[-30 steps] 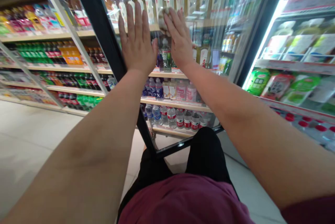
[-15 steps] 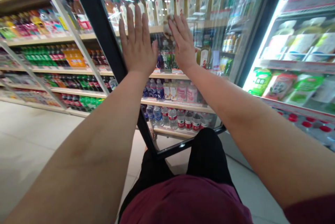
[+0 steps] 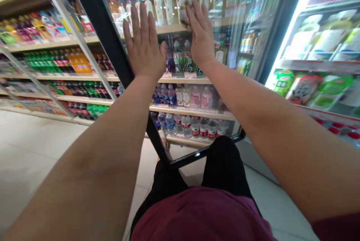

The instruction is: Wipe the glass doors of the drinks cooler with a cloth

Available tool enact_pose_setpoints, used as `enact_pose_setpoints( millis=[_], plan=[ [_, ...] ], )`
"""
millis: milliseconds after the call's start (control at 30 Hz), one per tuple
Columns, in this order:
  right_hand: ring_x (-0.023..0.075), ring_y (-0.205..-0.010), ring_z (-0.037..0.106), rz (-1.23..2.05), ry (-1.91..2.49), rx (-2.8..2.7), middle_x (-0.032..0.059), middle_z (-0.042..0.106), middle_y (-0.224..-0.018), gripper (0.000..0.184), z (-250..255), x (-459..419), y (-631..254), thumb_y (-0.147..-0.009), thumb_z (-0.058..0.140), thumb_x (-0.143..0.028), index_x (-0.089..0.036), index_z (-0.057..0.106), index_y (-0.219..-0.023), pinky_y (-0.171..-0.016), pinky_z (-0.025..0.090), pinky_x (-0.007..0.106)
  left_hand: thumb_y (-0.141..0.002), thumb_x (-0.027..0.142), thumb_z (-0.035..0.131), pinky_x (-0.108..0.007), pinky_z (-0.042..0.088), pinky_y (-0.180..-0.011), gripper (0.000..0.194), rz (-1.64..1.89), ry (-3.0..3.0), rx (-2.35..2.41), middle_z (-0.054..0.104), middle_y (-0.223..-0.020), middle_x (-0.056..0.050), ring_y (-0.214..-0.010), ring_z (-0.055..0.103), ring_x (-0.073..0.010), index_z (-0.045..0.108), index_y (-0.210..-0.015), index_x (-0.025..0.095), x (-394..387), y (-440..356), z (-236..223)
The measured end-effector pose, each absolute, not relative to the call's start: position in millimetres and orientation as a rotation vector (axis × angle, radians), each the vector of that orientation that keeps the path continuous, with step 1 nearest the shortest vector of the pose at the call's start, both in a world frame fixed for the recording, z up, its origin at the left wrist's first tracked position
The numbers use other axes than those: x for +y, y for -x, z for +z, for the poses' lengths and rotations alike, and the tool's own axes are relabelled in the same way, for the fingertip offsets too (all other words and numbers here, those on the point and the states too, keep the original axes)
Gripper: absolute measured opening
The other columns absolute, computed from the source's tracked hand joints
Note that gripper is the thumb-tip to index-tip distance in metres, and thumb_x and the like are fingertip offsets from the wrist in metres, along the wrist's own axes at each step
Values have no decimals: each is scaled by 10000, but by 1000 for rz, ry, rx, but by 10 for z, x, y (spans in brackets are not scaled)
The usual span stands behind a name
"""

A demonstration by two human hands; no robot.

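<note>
One bunched cloth (image 3: 184, 17) sat high on the glass door (image 3: 108, 32), held by your right hand (image 3: 201, 34), fingers extended; your left hand (image 3: 146, 53) lay flat there, fingers slightly spread. Even pressure and a firmly braced left palm appeared advisable.

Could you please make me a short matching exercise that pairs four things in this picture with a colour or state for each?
Things:
1. Left hand
2. Right hand
3. Door frame
4. Shirt

Colour or state:
A. Maroon
B. Fingers at a pale, blotchy item
C. Black
D. Fingers spread, laid against the door glass

Right pairs: 1-D, 2-B, 3-C, 4-A
</note>
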State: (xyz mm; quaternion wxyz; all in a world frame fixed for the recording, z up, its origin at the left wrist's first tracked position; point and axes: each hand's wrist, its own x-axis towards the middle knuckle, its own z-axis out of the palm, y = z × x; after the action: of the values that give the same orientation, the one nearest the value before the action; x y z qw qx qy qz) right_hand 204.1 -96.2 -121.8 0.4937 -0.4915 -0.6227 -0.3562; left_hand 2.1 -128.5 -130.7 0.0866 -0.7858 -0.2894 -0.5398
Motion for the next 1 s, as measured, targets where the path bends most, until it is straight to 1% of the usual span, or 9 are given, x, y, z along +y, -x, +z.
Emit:
enact_pose_setpoints(
  millis=[100,200,267,467,667,767,833,933,1000],
  plan=[
    [89,-1643,142,-837,1208,-1463,-241,345,-1672,713,-1257,-959,-2077,-1028,251,-154,-497,370,-1641,-1381,189,351,-963,583,529,-514,-390,-1275,796,-1661,2397,-811,-28,-1631,357,-1519,-349,-135,228,-1689,457,-1291,-16,-1307],
    [92,-1647,143,-851,1239,-1501,-151,329,-1714,735,-1364,-1015,-2115,-998,236,-73,-336,409,-1662,-1388,154,320,-947,647,529,-593,-357,-1285,852,-1689,2504,-775,83,-1660,316,-1493,-380,-117,171,-1700,473,-1299,-13,-1309],
    [88,-1647,154,-860,1250,-1539,-113,322,-1728,737,-1377,-1054,-2148,-984,231,-48,-273,435,-1655,-1383,155,281,-939,668,524,-615,-328,-1300,891,-1681,2549,-786,164,-1659,293,-1474,-395,-82,124,-1710,469,-1301,-15,-1307],
    [86,-1646,161,-871,1236,-1533,-114,338,-1723,702,-1333,-1050,-2222,-1019,253,-65,-328,438,-1644,-1380,175,284,-954,591,499,-485,-365,-1299,823,-1631,2344,-851,-13,-1641,340,-1538,-322,-101,214,-1703,405,-1311,-31,-1295],
    [127,-1648,192,-887,1182,-1490,-72,370,-1717,690,-1396,-934,-2273,-1015,251,-47,-280,459,-1629,-1385,221,369,-921,698,489,-536,-337,-1313,901,-1636,2456,-855,145,-1659,311,-1470,-398,-28,124,-1707,453,-1322,-24,-1302],
    [106,-1633,234,-863,1154,-1428,-134,413,-1681,684,-1350,-897,-2303,-1033,227,-105,-383,474,-1607,-1374,236,328,-957,645,461,-460,-328,-1325,838,-1583,2322,-862,1,-1656,328,-1548,-302,-74,181,-1707,396,-1292,-12,-1310],
    [111,-1631,242,-836,1130,-1420,-131,419,-1677,675,-1369,-897,-2320,-1041,239,-123,-412,479,-1602,-1369,242,327,-959,642,457,-456,-335,-1320,822,-1590,2317,-855,-36,-1648,339,-1553,-298,-86,195,-1701,404,-1280,-9,-1310],
    [172,-1643,220,-784,1092,-1458,-48,411,-1695,660,-1431,-908,-2354,-1021,321,-115,-335,475,-1624,-1380,239,425,-932,668,488,-498,-376,-1291,855,-1644,2418,-841,90,-1661,324,-1503,-372,-50,165,-1695,461,-1287,-18,-1302],
    [163,-1645,207,-762,1099,-1480,-56,403,-1698,677,-1417,-899,-2388,-1004,313,-119,-332,467,-1629,-1383,220,427,-932,644,502,-491,-380,-1288,853,-1635,2403,-855,188,-1659,299,-1500,-375,-21,170,-1695,457,-1300,-25,-1298]
  ],
)
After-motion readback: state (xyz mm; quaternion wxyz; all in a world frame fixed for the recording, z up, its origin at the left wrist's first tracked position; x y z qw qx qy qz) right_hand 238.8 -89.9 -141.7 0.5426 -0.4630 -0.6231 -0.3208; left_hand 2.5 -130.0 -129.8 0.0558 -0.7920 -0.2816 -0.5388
